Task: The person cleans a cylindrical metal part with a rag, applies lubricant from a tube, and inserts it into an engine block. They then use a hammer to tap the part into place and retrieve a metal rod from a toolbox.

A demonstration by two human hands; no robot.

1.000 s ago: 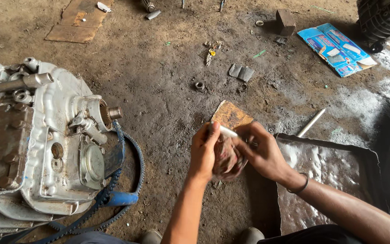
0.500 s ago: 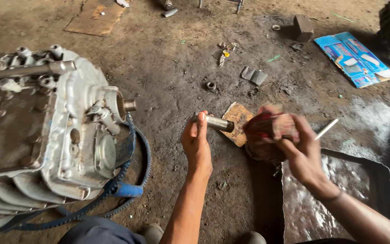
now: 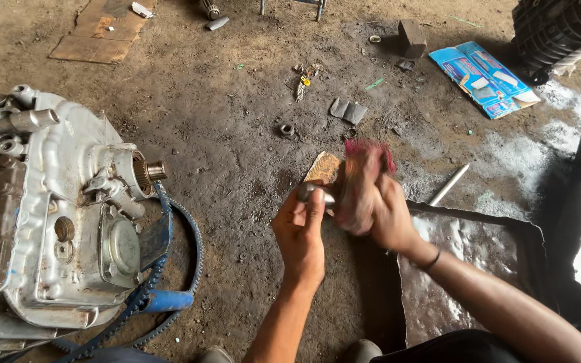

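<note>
We saw a big grey metal engine case (image 3: 48, 222) lying on the dirt floor (image 3: 237, 114) at the left, w/ a short toothed shaft sticking out of its side & a blue strap (image 3: 169, 282) looped round its near end. At the far right a black ribbed machine part (image 3: 559, 27) stood at the top corner. A dark metal tray (image 3: 479, 262) w/ shiny wet stuff in it lay at the right, just under our right arm. A flat brown board (image 3: 105, 30) lay far off at the top left, & a blue printed box (image 3: 482, 77), squashed flat, lay at the top right. Our right hand (image 3: 384, 212) was shut on a red rag (image 3: 364, 181), which looked blurry, so we couldn't tell each finger. Our left hand (image 3: 300, 235) was just beside it, fingers & thumb pinched tight on a small silver metal pin (image 3: 314, 193). The pin was up off the floor, in the middle, between both hands, its far end touching the rag or v. near it. A thin silver rod (image 3: 448, 185) lay on the floor by the tray's top edge. A small tan cardboard scrap (image 3: 324, 168) lay just past our hands. A little metal ring (image 3: 286, 129) sat farther out on the dirt, apart from the rest.
</note>
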